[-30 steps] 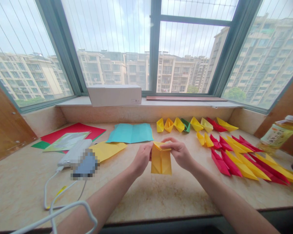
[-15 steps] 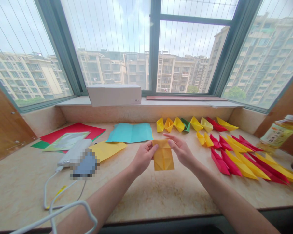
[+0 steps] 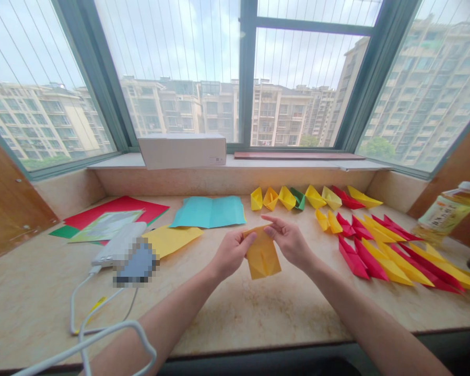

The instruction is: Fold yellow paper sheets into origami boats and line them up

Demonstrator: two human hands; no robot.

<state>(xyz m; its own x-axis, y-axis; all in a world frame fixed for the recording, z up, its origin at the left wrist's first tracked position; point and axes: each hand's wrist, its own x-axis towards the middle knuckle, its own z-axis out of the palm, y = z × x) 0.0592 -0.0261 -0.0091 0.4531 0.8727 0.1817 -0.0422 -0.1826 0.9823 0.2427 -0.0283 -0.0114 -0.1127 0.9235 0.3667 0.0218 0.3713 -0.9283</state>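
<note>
A folded yellow paper (image 3: pixel 263 257), creased down its middle, is held up above the counter between my two hands. My left hand (image 3: pixel 234 251) pinches its upper left edge, thumb in front and fingers behind. At the upper right edge, my right hand (image 3: pixel 292 241) grips it too, with the index finger stretched out over the top and the other fingers partly hidden. Beyond my hands lie a creased turquoise sheet (image 3: pixel 207 212) and a yellow sheet (image 3: pixel 174 241). Folded paper boats, such as a yellow one (image 3: pixel 286 198) and a red one (image 3: pixel 352 259), stand in rows to the right.
On the left, a white power bank (image 3: pixel 119 243) with cables (image 3: pixel 117 330) lies by a blurred-out device (image 3: pixel 137 262) and red sheets (image 3: pixel 113 210). A drink bottle (image 3: pixel 448 211) stands at the right. A white box (image 3: pixel 183 151) sits on the window ledge.
The yellow paper has tilted, its lower edge swinging slightly right and down. A raised fold now shows along its middle. Both hands keep their hold in nearly the same place.
</note>
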